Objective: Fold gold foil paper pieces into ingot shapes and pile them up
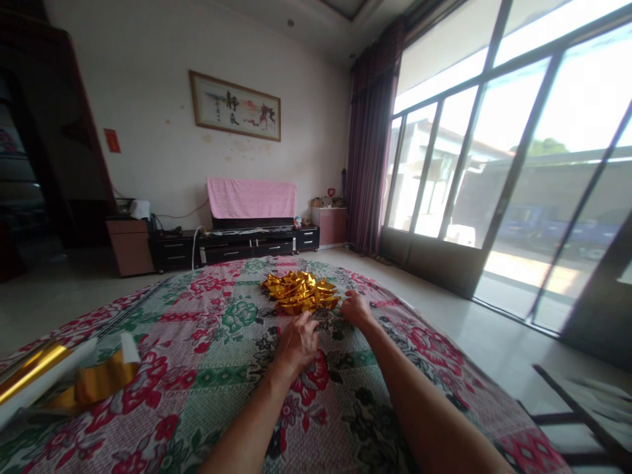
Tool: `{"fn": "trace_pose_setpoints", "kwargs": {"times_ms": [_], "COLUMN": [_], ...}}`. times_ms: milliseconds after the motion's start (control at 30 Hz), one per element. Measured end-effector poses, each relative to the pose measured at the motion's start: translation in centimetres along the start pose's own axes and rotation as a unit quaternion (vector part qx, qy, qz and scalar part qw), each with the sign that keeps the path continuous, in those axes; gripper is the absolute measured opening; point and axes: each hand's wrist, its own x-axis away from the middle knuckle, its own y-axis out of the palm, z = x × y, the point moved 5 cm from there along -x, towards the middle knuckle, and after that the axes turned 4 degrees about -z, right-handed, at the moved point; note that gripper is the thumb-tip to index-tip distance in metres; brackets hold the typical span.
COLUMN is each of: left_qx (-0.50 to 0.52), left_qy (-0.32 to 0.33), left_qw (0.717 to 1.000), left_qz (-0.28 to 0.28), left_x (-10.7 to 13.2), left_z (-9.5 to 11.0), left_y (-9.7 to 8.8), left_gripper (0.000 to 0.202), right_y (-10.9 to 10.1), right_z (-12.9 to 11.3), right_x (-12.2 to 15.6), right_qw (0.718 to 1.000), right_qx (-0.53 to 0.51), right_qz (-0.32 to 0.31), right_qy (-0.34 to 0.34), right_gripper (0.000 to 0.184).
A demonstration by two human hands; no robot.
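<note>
A heap of shiny folded gold foil pieces [301, 291] lies near the far side of the cloth-covered table. My left hand [299, 341] rests at the front edge of the heap, its fingers loosely bent and apart, with nothing visible in it. At the heap's right side is my right hand [356, 308], its fingers curved toward the foil and slightly spread. No held piece shows in it. Whether the fingertips touch the foil is hard to make out.
A flowered cloth [217, 378] covers the round table. At the left lie a gold foil roll [34, 372] and a loose curled gold sheet [106, 380]. Beyond stand a low black cabinet [227, 253] and a pink cloth [251, 197] over a screen. A dark-framed seat [587, 408] stands at right.
</note>
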Motion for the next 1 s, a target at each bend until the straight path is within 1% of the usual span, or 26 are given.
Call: {"fn": "trace_pose_setpoints", "kwargs": {"times_ms": [100, 167, 233, 300, 333, 433, 500, 567, 600, 667, 733, 800, 833, 900, 1000], "left_qx": [-0.002, -0.020, -0.041, -0.054, -0.058, -0.074, -0.091, -0.104, -0.104, -0.113, -0.122, -0.106, -0.090, -0.048, -0.015], "left_qy": [-0.015, -0.036, -0.047, -0.070, -0.083, -0.160, -0.214, -0.256, -0.265, -0.297, -0.340, -0.375, -0.395, -0.436, -0.477], "left_qw": [1.000, 0.999, 0.997, 0.995, 0.993, 0.981, 0.968, 0.957, 0.956, 0.948, 0.927, 0.904, 0.892, 0.862, 0.822], "left_qz": [-0.009, -0.018, -0.038, -0.055, -0.063, -0.078, -0.092, -0.084, -0.064, 0.013, 0.099, 0.174, 0.203, 0.256, 0.309], "left_x": [0.3, 0.9, 1.7, 2.8, 3.4, 5.6, 7.1, 8.3, 8.8, 9.7, 10.9, 12.2, 13.0, 14.5, 16.0], "left_z": [0.5, 0.7, 0.6, 0.0, -0.5, -2.7, -4.2, -5.6, -6.1, -7.5, -9.2, -11.2, -12.2, -14.1, -15.8], "left_y": [-0.9, -1.8, -2.7, -3.7, -4.3, -6.6, -8.6, -11.2, -12.7, -16.1, -19.3, -21.6, -22.4, -23.1, -23.1], "left_gripper": [0.023, 0.022, 0.025, 0.025, 0.026, 0.026, 0.025, 0.026, 0.026, 0.028, 0.029, 0.030, 0.032, 0.034, 0.036], "right_y": [-0.7, -0.8, -0.2, 0.9, 1.6, 4.0, 5.8, 7.1, 7.9, 9.2, 10.6, 12.1, 12.8, 14.1, 15.8], "right_z": [-0.8, -1.9, -3.6, -5.6, -6.8, -10.7, -12.9, -15.1, -16.3, -18.6, -20.7, -22.6, -23.5, -24.9, -26.3], "right_x": [1.0, 2.0, 3.3, 4.9, 5.9, 9.1, 11.2, 13.1, 14.0, 15.7, 17.3, 18.8, 19.5, 20.6, 21.6], "right_qw": [1.000, 0.999, 0.997, 0.991, 0.986, 0.964, 0.955, 0.951, 0.945, 0.938, 0.932, 0.929, 0.926, 0.925, 0.927], "right_qx": [0.010, 0.011, 0.010, 0.009, 0.020, 0.048, 0.065, 0.050, 0.036, 0.025, 0.015, -0.016, -0.039, -0.080, -0.092], "right_qz": [-0.005, -0.022, -0.048, -0.074, -0.083, -0.100, -0.133, -0.146, -0.159, -0.170, -0.175, -0.178, -0.180, -0.164, -0.161], "right_qy": [-0.001, -0.026, -0.065, -0.108, -0.143, -0.240, -0.256, -0.267, -0.283, -0.301, -0.317, -0.324, -0.330, -0.332, -0.325], "right_gripper": [0.036, 0.029, 0.026, 0.024, 0.024, 0.024, 0.025, 0.028, 0.029, 0.028, 0.028, 0.027, 0.028, 0.033, 0.040]}}
